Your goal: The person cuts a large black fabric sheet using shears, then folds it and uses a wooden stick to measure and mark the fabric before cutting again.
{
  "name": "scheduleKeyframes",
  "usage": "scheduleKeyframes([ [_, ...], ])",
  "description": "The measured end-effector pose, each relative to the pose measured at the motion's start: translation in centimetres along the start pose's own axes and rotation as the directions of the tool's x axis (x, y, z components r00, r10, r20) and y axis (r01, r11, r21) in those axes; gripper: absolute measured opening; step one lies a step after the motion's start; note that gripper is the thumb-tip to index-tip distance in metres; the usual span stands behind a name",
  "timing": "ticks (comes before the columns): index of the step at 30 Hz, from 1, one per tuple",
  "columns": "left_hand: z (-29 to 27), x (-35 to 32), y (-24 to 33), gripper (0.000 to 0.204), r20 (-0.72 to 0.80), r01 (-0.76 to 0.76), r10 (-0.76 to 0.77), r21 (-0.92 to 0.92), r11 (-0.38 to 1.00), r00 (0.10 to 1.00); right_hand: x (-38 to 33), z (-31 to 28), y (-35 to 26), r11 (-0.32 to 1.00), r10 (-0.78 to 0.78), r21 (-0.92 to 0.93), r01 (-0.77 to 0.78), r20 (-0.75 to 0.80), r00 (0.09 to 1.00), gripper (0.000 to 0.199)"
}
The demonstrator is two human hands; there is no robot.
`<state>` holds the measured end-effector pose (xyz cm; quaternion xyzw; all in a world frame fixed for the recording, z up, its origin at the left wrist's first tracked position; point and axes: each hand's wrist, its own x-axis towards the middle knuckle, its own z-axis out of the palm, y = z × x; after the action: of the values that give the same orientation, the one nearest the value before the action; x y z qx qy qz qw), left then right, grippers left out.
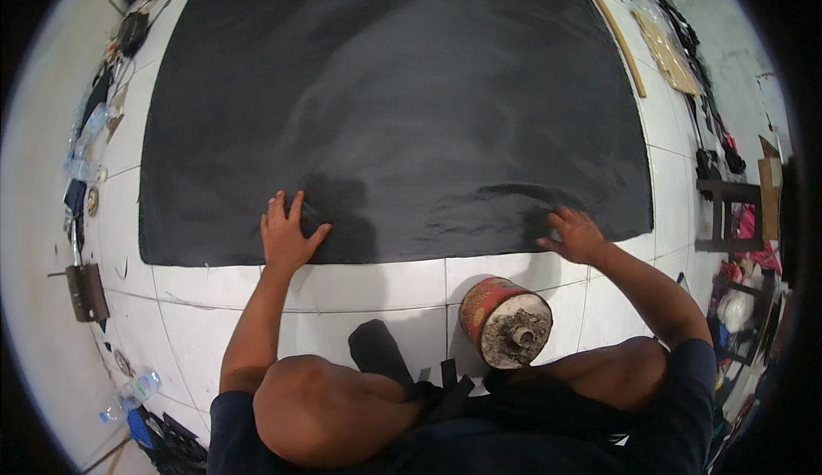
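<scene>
A large sheet of black fabric (394,115) lies spread on the floor in front of me. My left hand (289,233) rests flat on its near edge, left of the middle, with fingers spread. At the near right part of the sheet, my right hand (572,235) touches the fabric with fingers apart and slightly bent. Low wrinkles run through the cloth just beside the right fingers. Neither hand holds anything. Between my knees and the sheet stands a round red tin can (507,322) with a dirty, crusted lid and a short spout.
White floor tiles (385,286) surround the sheet. A long wooden stick (618,34) lies along its right edge. Plastic bottles (137,389) and tools line the left wall. On the right are a plastic-wrapped package (666,51), a dark wooden frame (728,216) and assorted clutter.
</scene>
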<state>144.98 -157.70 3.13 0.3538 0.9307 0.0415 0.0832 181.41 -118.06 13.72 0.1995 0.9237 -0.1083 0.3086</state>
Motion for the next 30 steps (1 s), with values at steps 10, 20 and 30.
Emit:
scheduleKeyframes([
  [10, -2.5, 1.2, 1.9, 0.107, 0.248, -0.041, 0.028, 0.048, 0.998, 0.968, -8.1, 2.7, -8.3, 0.592, -0.806, -0.051, 0.805, -0.038, 0.591, 0.031],
  [20, 0.0, 3.0, 4.7, 0.095, -0.031, -0.154, 0.153, -0.058, 0.986, 0.988, -5.8, -3.1, -7.0, 0.828, -0.485, 0.047, 0.559, -0.442, 0.755, 0.037],
  [30, 3.0, 2.6, 6.8, 0.091, 0.0, -0.286, 0.286, 0.013, 0.958, 0.958, 3.2, -8.0, -9.7, 0.825, -0.409, 0.028, 0.565, -0.66, 0.63, 0.035],
])
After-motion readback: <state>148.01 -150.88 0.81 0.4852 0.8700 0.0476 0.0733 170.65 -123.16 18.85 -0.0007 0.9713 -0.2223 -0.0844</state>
